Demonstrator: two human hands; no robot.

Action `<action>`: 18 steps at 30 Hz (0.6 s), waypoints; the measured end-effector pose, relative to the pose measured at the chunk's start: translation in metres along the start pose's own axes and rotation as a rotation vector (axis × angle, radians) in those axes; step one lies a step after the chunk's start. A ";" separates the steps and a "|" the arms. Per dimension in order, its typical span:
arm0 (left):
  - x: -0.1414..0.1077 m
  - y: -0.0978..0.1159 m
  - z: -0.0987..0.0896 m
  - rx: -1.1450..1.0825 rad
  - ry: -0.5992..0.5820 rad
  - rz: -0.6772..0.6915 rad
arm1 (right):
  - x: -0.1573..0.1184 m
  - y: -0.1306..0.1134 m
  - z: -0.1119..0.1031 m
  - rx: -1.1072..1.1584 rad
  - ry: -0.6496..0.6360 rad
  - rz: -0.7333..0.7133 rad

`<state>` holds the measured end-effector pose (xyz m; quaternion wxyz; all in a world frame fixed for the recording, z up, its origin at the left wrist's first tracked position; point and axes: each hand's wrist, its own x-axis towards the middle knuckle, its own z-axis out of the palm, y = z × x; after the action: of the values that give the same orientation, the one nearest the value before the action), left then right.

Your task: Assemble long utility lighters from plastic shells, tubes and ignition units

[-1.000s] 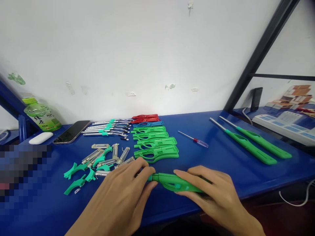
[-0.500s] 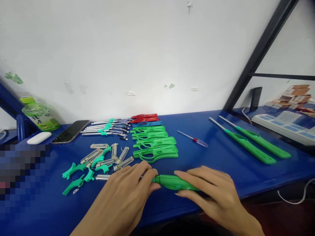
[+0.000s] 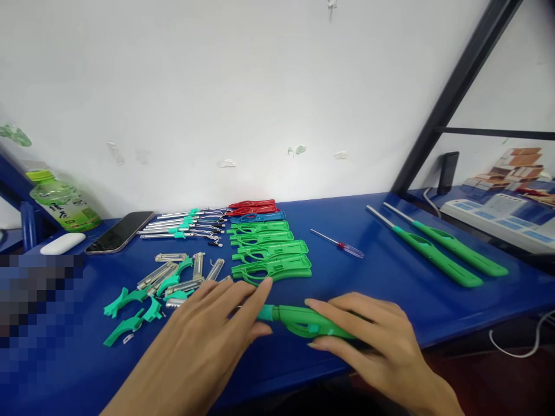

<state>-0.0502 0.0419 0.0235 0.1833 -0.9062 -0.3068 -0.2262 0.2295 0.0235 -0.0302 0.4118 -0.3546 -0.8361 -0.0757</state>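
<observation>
A green lighter body (image 3: pixel 303 321) lies level near the table's front edge, its teal collar pointing left. My right hand (image 3: pixel 373 332) grips its right end between thumb and fingers. My left hand (image 3: pixel 217 329) is wrapped loosely round the metal rod, most of which it hides; the thumb and index finger are slightly apart beside the teal collar. Behind the hands several green half shells (image 3: pixel 273 267) lie in a column, with a blue shell (image 3: pixel 260 217) and red shells (image 3: pixel 254 205) further back. Clear fuel tanks (image 3: pixel 171 257) and teal triggers (image 3: pixel 124 327) are scattered at the left.
Metal rods with wires (image 3: pixel 173 226) lie behind the tanks. A phone (image 3: pixel 120 232), a white case (image 3: pixel 63 243) and a bottle (image 3: pixel 65 202) stand at the far left. Rightward are a screwdriver (image 3: pixel 342 245), two long green lighters (image 3: pixel 433 254) and a power strip (image 3: pixel 498 222).
My left hand has slid left along the rod and loosened, uncovering more of the teal collar. My right hand keeps its grip. The view has shifted slightly.
</observation>
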 end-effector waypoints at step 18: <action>0.002 0.019 0.010 -0.256 -0.061 -0.120 | 0.004 -0.004 -0.007 0.026 -0.052 0.005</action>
<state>-0.0336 0.0339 0.0123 0.0429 -0.9087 -0.3344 -0.2462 0.2294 0.0200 -0.0217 0.3945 -0.3533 -0.8465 -0.0544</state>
